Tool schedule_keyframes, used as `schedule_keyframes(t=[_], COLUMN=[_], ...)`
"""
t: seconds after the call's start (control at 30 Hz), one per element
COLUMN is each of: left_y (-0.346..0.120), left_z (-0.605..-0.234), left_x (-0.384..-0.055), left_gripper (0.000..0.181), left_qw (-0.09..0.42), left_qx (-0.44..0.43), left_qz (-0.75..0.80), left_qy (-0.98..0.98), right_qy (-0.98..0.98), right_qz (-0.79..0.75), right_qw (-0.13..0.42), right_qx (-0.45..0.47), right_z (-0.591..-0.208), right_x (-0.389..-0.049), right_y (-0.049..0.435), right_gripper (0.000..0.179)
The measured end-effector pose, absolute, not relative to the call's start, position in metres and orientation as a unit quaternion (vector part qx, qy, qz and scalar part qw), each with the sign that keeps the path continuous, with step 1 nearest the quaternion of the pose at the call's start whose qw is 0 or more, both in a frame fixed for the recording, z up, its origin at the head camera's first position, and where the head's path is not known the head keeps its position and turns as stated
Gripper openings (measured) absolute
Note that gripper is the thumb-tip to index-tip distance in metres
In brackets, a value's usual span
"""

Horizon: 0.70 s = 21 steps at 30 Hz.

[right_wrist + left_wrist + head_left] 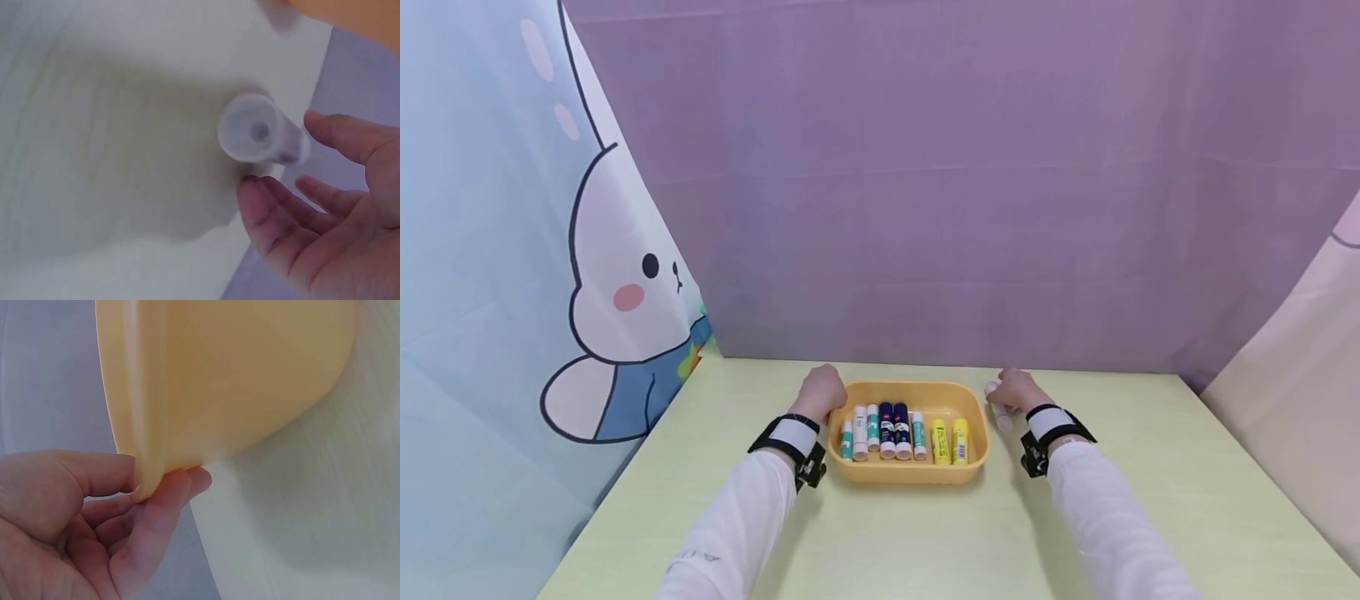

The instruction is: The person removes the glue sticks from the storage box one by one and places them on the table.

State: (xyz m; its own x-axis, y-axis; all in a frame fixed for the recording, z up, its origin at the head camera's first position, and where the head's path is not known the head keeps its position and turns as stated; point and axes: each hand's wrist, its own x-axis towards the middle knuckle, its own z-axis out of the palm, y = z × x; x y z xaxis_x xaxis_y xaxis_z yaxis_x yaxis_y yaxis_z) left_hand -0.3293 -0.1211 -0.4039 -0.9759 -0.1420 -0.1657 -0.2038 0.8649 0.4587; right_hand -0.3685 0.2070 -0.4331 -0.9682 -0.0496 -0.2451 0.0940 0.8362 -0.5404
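Note:
A yellow-orange plastic basket (910,473) stands on the table, with several glue sticks lying in it side by side. Among them are two dark blue sticks (894,431), two yellow sticks (950,442) and some green-and-white ones (872,427). My left hand (81,519) pinches the basket's rim at its left end, thumb on one side and fingers on the other. Right of the basket, my right hand (325,206) is at a white glue stick (250,129), its thumb and fingers spread on either side of it. Firm contact with that stick is not visible.
The pale green table (910,542) reaches back to a purple cloth (955,183). A blue curtain with a cartoon figure (625,292) hangs at the left. At the right hangs a pale curtain (1300,400).

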Motion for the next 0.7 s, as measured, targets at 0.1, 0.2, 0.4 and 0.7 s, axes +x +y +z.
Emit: schedule_keyframes(t=[0.1, 0.2, 0.4, 0.7], left_y=[-0.12, -0.118, -0.113, -0.115], left_z=[-0.405, -0.406, -0.406, -0.406], left_x=[-0.33, -0.331, -0.33, -0.328], left_gripper=[0.01, 0.009, 0.007, 0.01], left_qw=[0.059, 0.057, 0.045, 0.05], left_qx=[-0.089, -0.087, -0.073, -0.077], left_qz=[0.241, 0.242, 0.231, 0.236], left_qy=[0.965, 0.965, 0.969, 0.967], right_qy=[0.947, 0.949, 0.963, 0.983], right_qz=[-0.278, -0.257, -0.2, -0.156], right_qw=[0.161, 0.181, 0.182, 0.067], right_qx=[0.018, 0.012, -0.012, -0.067], right_z=[-0.423, -0.406, -0.358, -0.316], right_x=[-0.367, -0.363, -0.356, -0.342], right_y=[0.21, 0.214, 0.22, 0.199], right_gripper=[0.068, 0.067, 0.054, 0.072])
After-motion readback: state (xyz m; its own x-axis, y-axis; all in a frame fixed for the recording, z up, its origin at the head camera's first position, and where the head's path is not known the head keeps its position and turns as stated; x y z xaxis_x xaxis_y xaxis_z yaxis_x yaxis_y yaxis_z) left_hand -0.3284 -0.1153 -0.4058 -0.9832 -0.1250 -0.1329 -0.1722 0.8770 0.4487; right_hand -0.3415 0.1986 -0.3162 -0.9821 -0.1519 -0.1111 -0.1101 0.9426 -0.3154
